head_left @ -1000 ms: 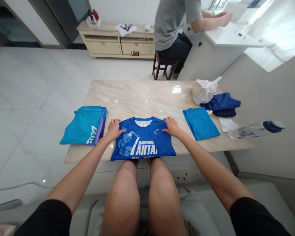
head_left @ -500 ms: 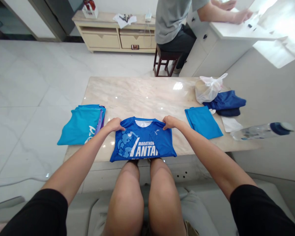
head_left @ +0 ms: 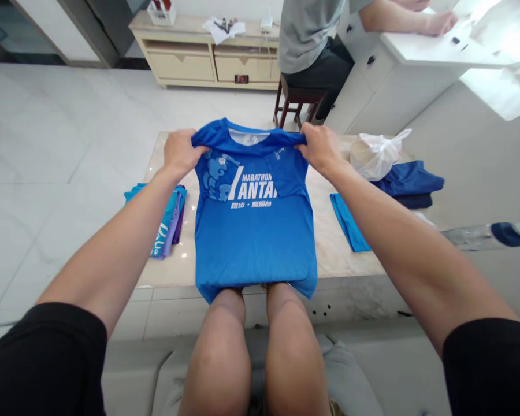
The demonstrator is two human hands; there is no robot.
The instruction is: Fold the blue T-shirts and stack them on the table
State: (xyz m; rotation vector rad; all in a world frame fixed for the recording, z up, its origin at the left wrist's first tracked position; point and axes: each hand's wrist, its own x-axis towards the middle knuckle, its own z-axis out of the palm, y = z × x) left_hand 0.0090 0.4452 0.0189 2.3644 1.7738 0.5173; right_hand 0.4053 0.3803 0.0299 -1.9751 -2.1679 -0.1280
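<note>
A blue shirt with white lettering is stretched between my hands, its collar toward the far side and its lower end at the table's near edge, by my knees. My left hand is closed on its left shoulder. The right shoulder is gripped by my right hand. Left of the shirt lies a pile of folded teal and purple clothes, partly behind my left forearm. A folded teal cloth lies to the right, partly covered by my right forearm.
On the marble table's right side are a tied plastic bag, dark blue clothes and a clear bottle. Beyond the table, a person sits on a stool, left of a white desk. A low cabinet stands behind.
Both hands have moved up and away, drawing the shirt's collar toward the far edge. More of the shirt's front now shows below the lettering.
</note>
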